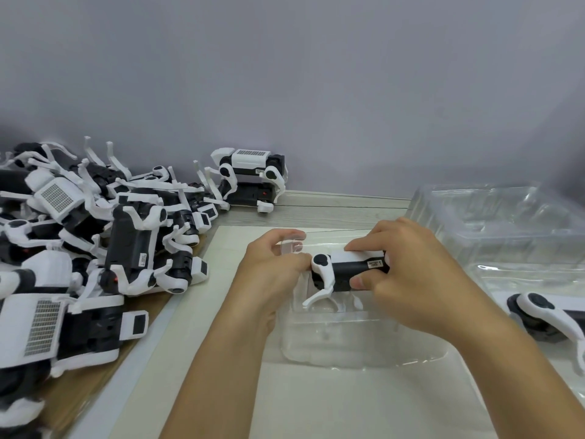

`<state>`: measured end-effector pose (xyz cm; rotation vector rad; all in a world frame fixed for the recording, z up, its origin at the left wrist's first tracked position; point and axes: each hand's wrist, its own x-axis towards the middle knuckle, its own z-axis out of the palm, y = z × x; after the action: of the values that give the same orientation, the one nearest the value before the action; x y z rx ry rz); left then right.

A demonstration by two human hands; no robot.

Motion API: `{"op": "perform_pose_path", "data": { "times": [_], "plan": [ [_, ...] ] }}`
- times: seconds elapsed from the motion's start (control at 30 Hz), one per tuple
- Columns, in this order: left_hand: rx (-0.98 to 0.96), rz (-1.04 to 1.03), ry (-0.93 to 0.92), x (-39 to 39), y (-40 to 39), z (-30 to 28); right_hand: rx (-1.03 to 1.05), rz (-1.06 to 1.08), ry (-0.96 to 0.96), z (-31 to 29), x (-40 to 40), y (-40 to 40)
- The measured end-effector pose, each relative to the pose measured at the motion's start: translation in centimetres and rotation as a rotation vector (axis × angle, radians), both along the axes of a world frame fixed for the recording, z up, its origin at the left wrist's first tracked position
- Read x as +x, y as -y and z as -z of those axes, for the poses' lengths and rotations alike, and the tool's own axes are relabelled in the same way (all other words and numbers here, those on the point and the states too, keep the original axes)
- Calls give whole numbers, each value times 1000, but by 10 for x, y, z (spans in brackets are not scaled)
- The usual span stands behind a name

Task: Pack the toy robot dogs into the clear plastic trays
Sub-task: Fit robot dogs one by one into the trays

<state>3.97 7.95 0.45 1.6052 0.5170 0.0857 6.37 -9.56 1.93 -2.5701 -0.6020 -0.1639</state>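
Observation:
A black and white toy robot dog lies on its side over a clear plastic tray in the middle of the table. My right hand grips the dog's body from the right, thumb on its near side and fingers over the top. My left hand holds the dog's left end, fingers curled against it and the tray's edge. One white leg of the dog points down into the tray.
A big heap of toy dogs fills the left of the table, one standing by the wall. A stack of clear trays sits at the right. Another dog lies in a tray at the right edge.

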Motion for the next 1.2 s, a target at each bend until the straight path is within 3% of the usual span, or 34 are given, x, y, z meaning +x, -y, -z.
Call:
{"op": "perform_pose_path", "data": {
  "times": [0.13,0.37,0.6,0.7,1.2],
  "plan": [
    [-54,4,-20,0,-3,0,46,10,-32,1,1,3],
    [125,39,-4,-2,0,-1,15,23,-47,2,2,5],
    [539,444,150,-21,-26,-32,38,31,-60,1,3,8],
    [657,622,70,-29,-30,-42,48,29,-68,1,3,9],
    [696,585,22,-22,-8,-30,40,30,-83,3,3,6]
  ]
}}
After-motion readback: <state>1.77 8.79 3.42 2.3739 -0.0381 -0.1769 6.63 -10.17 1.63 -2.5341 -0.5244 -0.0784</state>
